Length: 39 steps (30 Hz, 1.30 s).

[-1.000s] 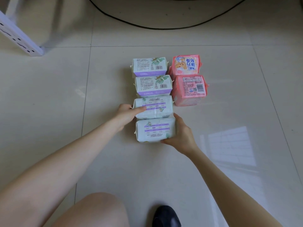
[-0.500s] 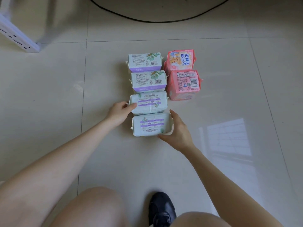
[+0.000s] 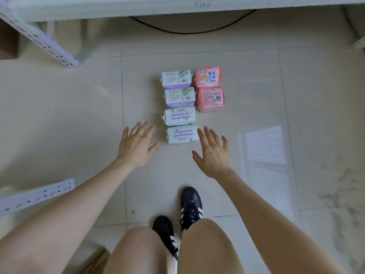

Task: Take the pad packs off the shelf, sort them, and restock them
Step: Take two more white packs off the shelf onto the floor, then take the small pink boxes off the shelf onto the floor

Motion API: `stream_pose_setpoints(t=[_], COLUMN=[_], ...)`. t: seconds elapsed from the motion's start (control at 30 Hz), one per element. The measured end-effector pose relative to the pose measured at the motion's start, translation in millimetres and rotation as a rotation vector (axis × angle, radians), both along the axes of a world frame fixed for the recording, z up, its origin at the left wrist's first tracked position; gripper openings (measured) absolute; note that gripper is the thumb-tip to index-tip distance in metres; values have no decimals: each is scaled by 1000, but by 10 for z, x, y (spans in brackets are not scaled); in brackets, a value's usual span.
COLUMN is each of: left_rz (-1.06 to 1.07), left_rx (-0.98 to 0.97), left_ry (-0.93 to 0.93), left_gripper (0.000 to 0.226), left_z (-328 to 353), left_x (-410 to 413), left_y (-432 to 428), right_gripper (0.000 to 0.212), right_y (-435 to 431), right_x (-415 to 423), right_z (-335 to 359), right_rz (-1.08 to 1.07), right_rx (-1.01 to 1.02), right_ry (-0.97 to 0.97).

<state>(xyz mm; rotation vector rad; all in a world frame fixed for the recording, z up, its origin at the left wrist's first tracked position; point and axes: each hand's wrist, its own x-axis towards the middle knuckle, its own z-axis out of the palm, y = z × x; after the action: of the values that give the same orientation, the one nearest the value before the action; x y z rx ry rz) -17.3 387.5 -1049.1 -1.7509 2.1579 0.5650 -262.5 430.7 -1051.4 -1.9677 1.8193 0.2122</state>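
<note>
Beige tile floor (image 3: 79,125): carries all six pad packs, in two sorted columns in front of the person.
White shelf board (image 3: 177,6): across the far edge of the view, beyond the packs; its upper face is not visible, so what is on it cannot be told.
White shelf upright (image 3: 39,38): slotted, slanting down at far left, well apart from the packs.
Left hand (image 3: 136,147): fingers spread and straight, palm down, holding nothing; near the left end of the nearest pack but apart from it.
Right hand (image 3: 214,153): fingers spread, holding nothing; its fingertips are just beside the right end of the nearest pack, and contact cannot be told.
White-and-purple packs (image 3: 180,116): four in one column running away from the person, each touching the next; long axes crosswise, left to right.
Pink packs (image 3: 210,95): two, touching each other, just right of the far half of the white-and-purple column.
Nearest pack (image 3: 182,134): lies ahead of and between the two hands, short ends towards them; the right hand is the nearer.
Black cable (image 3: 193,31): curves over the floor under the shelf board.
Containers: no bin or tray visible; the packs rest directly on the floor.
Step, as judged: sorting looks done and restocking is next. A two-handed squeeze on the short ends suits the crosswise lie.
</note>
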Motion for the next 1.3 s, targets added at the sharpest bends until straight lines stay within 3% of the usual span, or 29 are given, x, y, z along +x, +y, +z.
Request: stream_pose_setpoints(t=[0.4, 1.0, 1.3], left_rz=[-118, -144, -162], left_rx=[-160, -796, -1072], left_ry=[-51, -7, 8], left_gripper=[64, 66, 68], left_z=[2758, 6693, 8298], left_x=[-186, -281, -378], left_y=[87, -807, -869], right_gripper=[70, 67, 64], right_y=[-123, -993, -972], right_x=[92, 178, 58], right_z=[2724, 6630, 8175], right_rz=[25, -51, -82], right_rx=[-153, -783, -1068], right_ry=[100, 130, 139])
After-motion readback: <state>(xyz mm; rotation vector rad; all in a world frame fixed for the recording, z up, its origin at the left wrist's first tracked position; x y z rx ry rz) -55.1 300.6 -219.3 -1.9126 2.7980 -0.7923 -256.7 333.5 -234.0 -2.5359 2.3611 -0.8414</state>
